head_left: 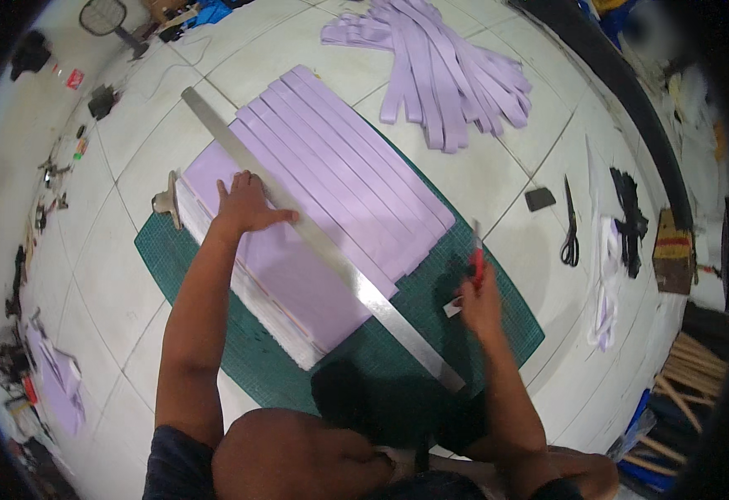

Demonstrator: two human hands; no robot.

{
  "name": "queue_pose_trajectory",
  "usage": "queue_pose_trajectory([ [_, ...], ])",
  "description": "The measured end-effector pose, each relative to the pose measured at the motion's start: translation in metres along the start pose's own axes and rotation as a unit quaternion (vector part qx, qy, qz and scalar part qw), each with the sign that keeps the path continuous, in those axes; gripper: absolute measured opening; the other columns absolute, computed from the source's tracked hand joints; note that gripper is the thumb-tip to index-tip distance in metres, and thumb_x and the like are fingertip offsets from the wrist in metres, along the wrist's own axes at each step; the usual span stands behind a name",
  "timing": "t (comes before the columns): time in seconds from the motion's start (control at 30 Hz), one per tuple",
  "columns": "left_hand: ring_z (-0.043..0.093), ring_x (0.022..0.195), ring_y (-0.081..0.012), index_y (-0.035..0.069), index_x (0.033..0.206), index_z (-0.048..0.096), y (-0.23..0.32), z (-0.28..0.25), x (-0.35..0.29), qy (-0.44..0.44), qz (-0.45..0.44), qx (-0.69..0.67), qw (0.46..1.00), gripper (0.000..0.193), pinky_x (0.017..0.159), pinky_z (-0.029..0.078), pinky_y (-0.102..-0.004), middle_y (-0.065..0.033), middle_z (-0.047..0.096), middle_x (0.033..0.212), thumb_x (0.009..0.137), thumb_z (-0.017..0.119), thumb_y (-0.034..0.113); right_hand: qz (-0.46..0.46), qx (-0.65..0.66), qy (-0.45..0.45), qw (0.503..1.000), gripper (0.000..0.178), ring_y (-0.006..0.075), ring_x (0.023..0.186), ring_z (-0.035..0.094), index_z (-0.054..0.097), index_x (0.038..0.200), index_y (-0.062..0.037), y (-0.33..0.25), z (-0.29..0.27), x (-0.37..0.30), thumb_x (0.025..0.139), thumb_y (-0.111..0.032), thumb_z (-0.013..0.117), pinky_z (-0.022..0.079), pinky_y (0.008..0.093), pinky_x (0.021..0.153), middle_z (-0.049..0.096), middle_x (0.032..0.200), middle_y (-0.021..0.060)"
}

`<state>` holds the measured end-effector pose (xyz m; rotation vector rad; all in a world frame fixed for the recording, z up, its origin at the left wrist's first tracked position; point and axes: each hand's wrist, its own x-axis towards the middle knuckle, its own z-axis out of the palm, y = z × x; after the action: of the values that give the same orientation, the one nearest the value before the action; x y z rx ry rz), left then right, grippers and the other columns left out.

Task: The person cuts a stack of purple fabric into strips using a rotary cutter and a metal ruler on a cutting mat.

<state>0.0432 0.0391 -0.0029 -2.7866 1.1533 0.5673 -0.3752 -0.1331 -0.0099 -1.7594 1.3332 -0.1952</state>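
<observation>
My left hand (248, 204) lies with fingers spread across a long metal ruler (374, 302) and the lilac fabric (294, 296) beneath. The ruler runs diagonally over the fabric, its near end resting on a green cutting mat (414, 325). Right of the ruler, several parallel cut strips (339, 175) lie overlapping. A metal clip (166, 202) grips the fabric's left edge, beside a fluffy white border (277, 321). Over the mat's right side, my right hand (483, 310) is closed around a red utility knife (479, 265), blade pointing away. A small white piece (453, 307) shows by that hand.
A heap of lilac strips (439, 75) lies on the tiled floor at the far side. Black scissors (570, 229) and a small dark block (539, 198) sit to the right. Lilac scraps (56, 379) lie left. Wooden sticks (689, 371) are stacked at the right edge.
</observation>
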Motion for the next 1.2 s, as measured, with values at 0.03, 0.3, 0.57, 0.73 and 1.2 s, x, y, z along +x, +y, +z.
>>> queue_pose_trajectory([
  [0.03,0.025,0.145,-0.0402,-0.010,0.137,0.042,0.000,-0.001,-0.006,-0.018,-0.015,0.023,0.999,0.121,0.116,0.009,-0.0651,-0.0282,0.035,0.150,0.055,0.078,0.071,-0.013,0.030,-0.051,0.998,0.042,0.0396,0.080,0.067,0.043,0.133,-0.0024,-0.034,0.014,-0.005,0.094,-0.015,0.052,0.052,0.0495,0.075,0.064,0.100,0.0219],
  [0.3,0.010,0.150,-0.0411,-0.012,0.150,0.014,0.011,0.010,0.003,-0.076,-0.055,0.087,0.992,0.158,0.118,0.008,-0.0609,-0.0298,0.015,0.158,0.040,0.080,0.081,-0.189,-0.223,-0.185,0.938,0.035,0.0456,0.072,0.065,0.042,0.125,-0.0040,-0.123,0.100,0.006,0.097,-0.025,0.050,0.050,0.0557,0.067,0.064,0.078,0.0257],
  [0.57,0.014,0.149,-0.0408,-0.011,0.150,0.013,0.019,0.000,-0.001,-0.065,-0.054,0.079,0.993,0.158,0.120,0.010,-0.0565,-0.0296,0.020,0.157,0.039,0.082,0.078,-0.278,-0.245,-0.201,0.907,0.027,0.0452,0.079,0.066,0.042,0.112,-0.0001,-0.161,0.189,0.051,0.094,-0.020,0.050,0.052,0.0557,0.071,0.065,0.089,0.0264],
  [0.73,0.020,0.146,-0.0423,-0.011,0.148,0.016,0.011,0.008,0.005,-0.043,-0.049,0.107,0.992,0.156,0.118,0.016,-0.0587,-0.0302,0.023,0.153,0.040,0.080,0.082,-0.311,-0.227,-0.204,0.900,0.025,0.0461,0.082,0.066,0.043,0.110,0.0009,-0.181,0.212,0.059,0.093,-0.016,0.052,0.053,0.0544,0.074,0.064,0.095,0.0275],
  [1.2,0.014,0.149,-0.0412,-0.011,0.151,0.012,0.021,0.001,0.009,-0.086,-0.058,0.120,0.987,0.153,0.120,0.010,-0.0558,-0.0301,0.020,0.157,0.046,0.081,0.077,-0.214,-0.281,-0.295,0.888,0.033,0.0428,0.091,0.067,0.045,0.120,0.0009,-0.204,0.184,0.059,0.095,-0.021,0.048,0.051,0.0518,0.080,0.068,0.094,0.0247],
])
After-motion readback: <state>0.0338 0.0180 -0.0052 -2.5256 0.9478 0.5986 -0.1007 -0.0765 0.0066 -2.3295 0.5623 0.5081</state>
